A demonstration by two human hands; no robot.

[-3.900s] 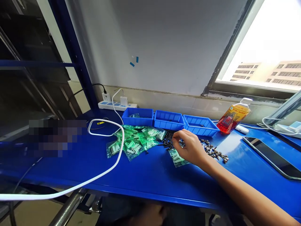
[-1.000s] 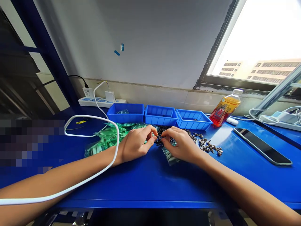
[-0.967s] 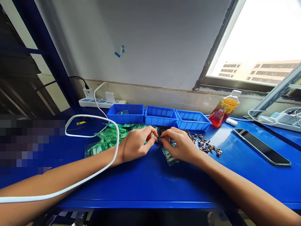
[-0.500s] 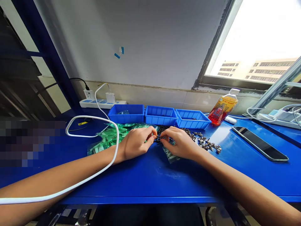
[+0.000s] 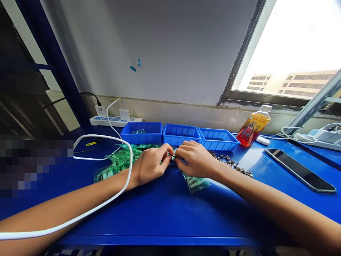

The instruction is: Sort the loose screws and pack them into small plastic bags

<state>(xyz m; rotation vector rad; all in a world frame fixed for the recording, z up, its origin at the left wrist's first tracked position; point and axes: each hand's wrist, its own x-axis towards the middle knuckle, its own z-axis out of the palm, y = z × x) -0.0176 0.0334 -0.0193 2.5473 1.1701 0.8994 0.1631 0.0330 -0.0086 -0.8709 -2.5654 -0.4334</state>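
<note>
We pinch a small green packet (image 5: 173, 155) between the fingertips of our left hand (image 5: 151, 166) and right hand (image 5: 195, 160), both closed on it. It sits just above the blue table (image 5: 165, 209), in front of the middle blue bin (image 5: 181, 134), with black screws (image 5: 231, 164) to its right.

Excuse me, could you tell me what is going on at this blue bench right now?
A person sits at the blue table with both hands together over a scatter of small dark screws. The left hand and right hand pinch something small between their fingertips; what it is cannot be made out. Green packets lie to the left, one more packet under the right wrist, and three blue bins stand behind.
</note>
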